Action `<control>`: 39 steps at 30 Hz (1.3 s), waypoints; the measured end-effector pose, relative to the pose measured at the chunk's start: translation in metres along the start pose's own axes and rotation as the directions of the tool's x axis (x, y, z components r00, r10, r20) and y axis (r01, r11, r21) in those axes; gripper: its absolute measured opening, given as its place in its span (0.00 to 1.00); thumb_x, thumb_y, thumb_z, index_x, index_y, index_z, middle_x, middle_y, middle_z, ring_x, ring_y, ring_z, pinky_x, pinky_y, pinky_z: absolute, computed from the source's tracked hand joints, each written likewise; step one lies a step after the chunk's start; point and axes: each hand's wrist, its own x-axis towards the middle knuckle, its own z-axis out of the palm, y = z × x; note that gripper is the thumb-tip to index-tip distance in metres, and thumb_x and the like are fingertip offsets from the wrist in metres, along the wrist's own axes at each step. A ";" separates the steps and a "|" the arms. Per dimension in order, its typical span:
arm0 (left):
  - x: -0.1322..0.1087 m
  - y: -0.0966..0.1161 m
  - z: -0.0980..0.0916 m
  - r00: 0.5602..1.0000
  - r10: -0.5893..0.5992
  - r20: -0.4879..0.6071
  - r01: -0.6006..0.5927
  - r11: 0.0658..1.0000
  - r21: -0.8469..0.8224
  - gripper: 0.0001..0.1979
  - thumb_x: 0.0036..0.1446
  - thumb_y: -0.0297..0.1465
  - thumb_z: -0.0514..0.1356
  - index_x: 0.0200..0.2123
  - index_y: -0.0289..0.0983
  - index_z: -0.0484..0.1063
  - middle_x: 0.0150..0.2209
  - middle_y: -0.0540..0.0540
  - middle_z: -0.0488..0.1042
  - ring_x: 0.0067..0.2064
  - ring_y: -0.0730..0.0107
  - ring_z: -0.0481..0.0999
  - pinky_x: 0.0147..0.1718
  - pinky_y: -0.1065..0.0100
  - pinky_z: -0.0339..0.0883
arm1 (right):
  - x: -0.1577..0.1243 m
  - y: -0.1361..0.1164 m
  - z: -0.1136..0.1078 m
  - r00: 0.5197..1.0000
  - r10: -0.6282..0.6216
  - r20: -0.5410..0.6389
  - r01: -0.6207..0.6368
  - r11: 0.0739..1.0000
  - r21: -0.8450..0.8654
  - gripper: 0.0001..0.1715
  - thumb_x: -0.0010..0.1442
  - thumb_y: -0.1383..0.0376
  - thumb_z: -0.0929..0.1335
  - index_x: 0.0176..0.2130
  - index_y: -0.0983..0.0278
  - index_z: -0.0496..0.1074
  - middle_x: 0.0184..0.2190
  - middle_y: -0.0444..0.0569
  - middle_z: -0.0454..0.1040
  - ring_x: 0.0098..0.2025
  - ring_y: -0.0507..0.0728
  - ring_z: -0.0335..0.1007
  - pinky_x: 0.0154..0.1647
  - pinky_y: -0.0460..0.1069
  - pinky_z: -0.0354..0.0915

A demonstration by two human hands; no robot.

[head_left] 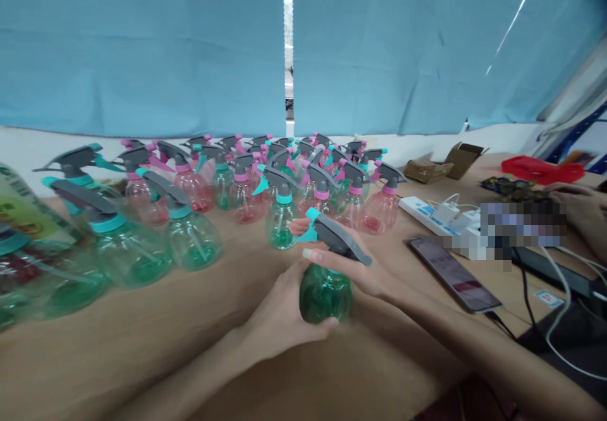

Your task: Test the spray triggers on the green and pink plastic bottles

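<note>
I hold a green spray bottle (325, 294) with a grey and teal trigger head upright on the brown table (142, 339), near its front edge. My left hand (279, 317) wraps round the bottle's round body from the left. My right hand (351, 266) grips the trigger head and neck from the right. Both hands are closed on this bottle.
Several pink and green spray bottles (284, 181) stand crowded at the back and left of the table. A phone (453, 274) lies to the right, beside a white power strip (436, 215) with cables. Another person's hand (581, 206) rests at far right. Blue curtains hang behind.
</note>
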 end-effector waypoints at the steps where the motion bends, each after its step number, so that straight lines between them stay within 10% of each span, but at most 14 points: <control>1: 0.001 0.000 -0.001 1.000 0.008 0.006 -0.008 1.000 -0.002 0.41 0.46 0.34 0.66 0.62 0.43 0.52 0.59 0.40 0.65 0.60 0.43 0.63 0.56 0.40 0.57 | 0.001 0.001 0.000 1.000 -0.009 0.009 0.008 1.000 0.027 0.20 0.55 0.56 0.71 0.47 0.58 0.70 0.49 0.47 0.74 0.53 0.60 0.69 0.57 0.58 0.63; 20: -0.026 -0.049 -0.027 0.996 -0.075 0.050 0.046 0.898 0.438 0.37 0.53 0.42 0.62 0.64 0.40 0.54 0.62 0.37 0.62 0.62 0.45 0.61 0.58 0.44 0.55 | 0.014 0.023 0.007 0.999 0.017 -0.049 -0.020 0.997 -0.069 0.14 0.60 0.53 0.67 0.43 0.56 0.72 0.29 0.41 0.72 0.29 0.52 0.68 0.35 0.49 0.66; 39: -0.027 -0.050 -0.033 0.986 -0.015 0.165 -0.090 0.788 0.610 0.32 0.61 0.47 0.55 0.60 0.31 0.60 0.63 0.35 0.61 0.63 0.50 0.60 0.60 0.50 0.55 | 0.043 0.033 0.016 0.998 -0.041 -0.052 0.045 0.997 0.070 0.10 0.59 0.54 0.68 0.38 0.57 0.71 0.34 0.44 0.70 0.38 0.55 0.67 0.47 0.53 0.64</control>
